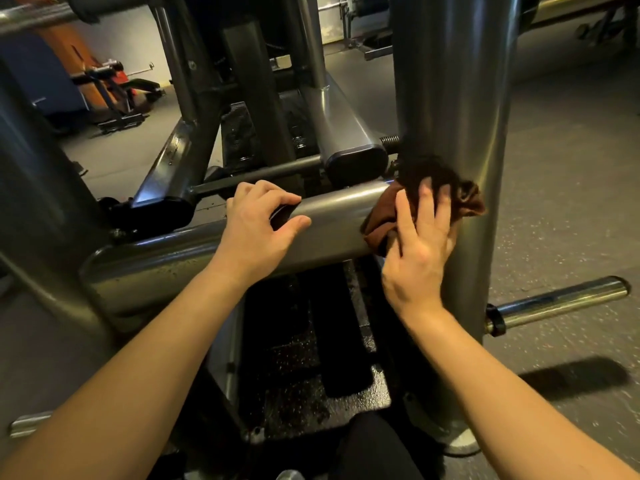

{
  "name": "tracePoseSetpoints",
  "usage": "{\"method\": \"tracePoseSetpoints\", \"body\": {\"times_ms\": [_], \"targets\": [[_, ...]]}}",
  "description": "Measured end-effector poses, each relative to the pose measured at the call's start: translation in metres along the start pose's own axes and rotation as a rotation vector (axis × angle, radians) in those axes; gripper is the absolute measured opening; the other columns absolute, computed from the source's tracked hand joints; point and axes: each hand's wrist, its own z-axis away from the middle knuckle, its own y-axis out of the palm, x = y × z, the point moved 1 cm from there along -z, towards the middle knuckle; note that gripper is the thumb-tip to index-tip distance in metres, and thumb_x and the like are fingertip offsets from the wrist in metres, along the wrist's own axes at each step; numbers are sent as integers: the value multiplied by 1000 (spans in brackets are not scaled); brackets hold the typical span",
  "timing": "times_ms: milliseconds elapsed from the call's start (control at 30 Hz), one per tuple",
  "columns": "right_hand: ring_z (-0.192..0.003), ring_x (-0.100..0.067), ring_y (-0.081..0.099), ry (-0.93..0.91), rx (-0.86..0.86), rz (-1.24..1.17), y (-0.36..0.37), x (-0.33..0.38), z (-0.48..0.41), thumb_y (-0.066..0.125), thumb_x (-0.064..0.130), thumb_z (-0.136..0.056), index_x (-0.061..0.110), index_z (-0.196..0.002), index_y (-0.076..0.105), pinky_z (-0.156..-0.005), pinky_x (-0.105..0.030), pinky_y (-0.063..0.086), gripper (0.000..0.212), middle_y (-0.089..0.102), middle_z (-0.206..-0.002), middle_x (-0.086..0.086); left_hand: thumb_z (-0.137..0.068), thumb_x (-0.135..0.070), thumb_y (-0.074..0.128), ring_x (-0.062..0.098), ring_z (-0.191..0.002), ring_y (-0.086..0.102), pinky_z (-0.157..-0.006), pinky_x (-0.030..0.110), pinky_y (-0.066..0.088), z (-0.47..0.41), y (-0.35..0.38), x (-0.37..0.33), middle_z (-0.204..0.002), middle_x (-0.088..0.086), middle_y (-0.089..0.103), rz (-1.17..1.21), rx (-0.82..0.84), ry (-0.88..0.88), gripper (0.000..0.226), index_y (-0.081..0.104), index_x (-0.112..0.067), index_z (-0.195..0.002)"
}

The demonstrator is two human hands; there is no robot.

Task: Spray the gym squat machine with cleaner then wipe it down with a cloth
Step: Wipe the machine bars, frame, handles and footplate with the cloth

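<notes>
Our right fingers (426, 199) lie straight and spread apart, pressing a brown cloth (467, 200) flat against the machine. The thumb reaches left over the cloth's lower fold. The cloth is bunched at the corner where the grey crossbar (339, 209) meets the thick upright post (450, 81), and it touches both. Part of it shows above our fingertips and part below the thumb. The right hand (419, 251) lies with its back towards us, and the bare forearm runs down to the lower right corner.

Our left fingers (263, 192) are together and curled over the top of the crossbar, with the thumb stretched along its near side, so the left hand (263, 220) grips the bar. It sits near the cloth but does not touch it.

Small droplets speckle the crossbar's left end and the dark footplate (298, 375) below it. A shiny metal peg (561, 299) sticks out to the right from the post's lower part, above the speckled grey floor (571, 168). More dark frame tubes of the squat machine rise beyond the crossbar. Far off on the left stands a bench (114, 88).
</notes>
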Motion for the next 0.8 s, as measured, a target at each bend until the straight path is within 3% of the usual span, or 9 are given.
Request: {"method": "tracePoseSetpoints", "body": {"times_ms": [67,167,233,367,500,633,800], "targets": [[-159,-34,-3,127,3,-9,13,25,12,53,5,-94,16,-159,37,-121,-65,7,68,11,-172,-12,-88,-34,79,15,-111,46,-99,44,39,0,1,-1,-108,-12,58,1,2,-11,31,73,-22,-116],[-159,-36,-7,33,73,-26,28,42,29,58,6,-95,18,-160,35,-122,-63,4,70,6,-172,-12,-87,-34,80,15,-109,46,-96,47,41,-1,3,-2,-106,-10,58,-4,-12,2,31,73,-19,-114],[-159,-34,-9,-14,116,2,22,27,25,58,11,-95,21,-161,32,-121,-62,3,72,4,-172,-9,-87,-34,79,15,-108,46,-95,48,42,-2,3,-2,-105,-8,59,2,-4,2,32,73,-18,-114],[-158,-39,-7,143,74,128,-5,-9,1,46,22,-95,21,-163,25,-121,-69,11,72,1,-173,-14,-88,-35,78,13,-107,44,-95,52,43,-4,3,-3,-104,-10,56,10,14,12,32,73,-18,-114],[-156,-46,-5,212,10,174,-11,-13,-7,39,26,-100,19,-164,24,-122,-68,16,66,-1,-171,-22,-88,-34,79,16,-108,45,-97,51,43,-3,5,-3,-103,-9,56,3,-2,18,32,73,-17,-115],[-156,-45,-8,349,-48,83,-8,-13,-7,48,16,-99,20,-164,24,-126,-62,6,69,-5,-171,-21,-90,-33,78,10,-108,41,-100,43,39,-2,5,-4,-105,-9,56,9,-12,31,32,73,-17,-117],[-158,-39,-9,320,-26,11,16,35,16,47,4,-93,19,-163,29,-123,-63,12,74,-1,-172,-16,-91,-34,76,13,-109,42,-97,35,30,-3,6,-2,-106,-7,56,-5,-11,51,31,72,-17,-117]]}}
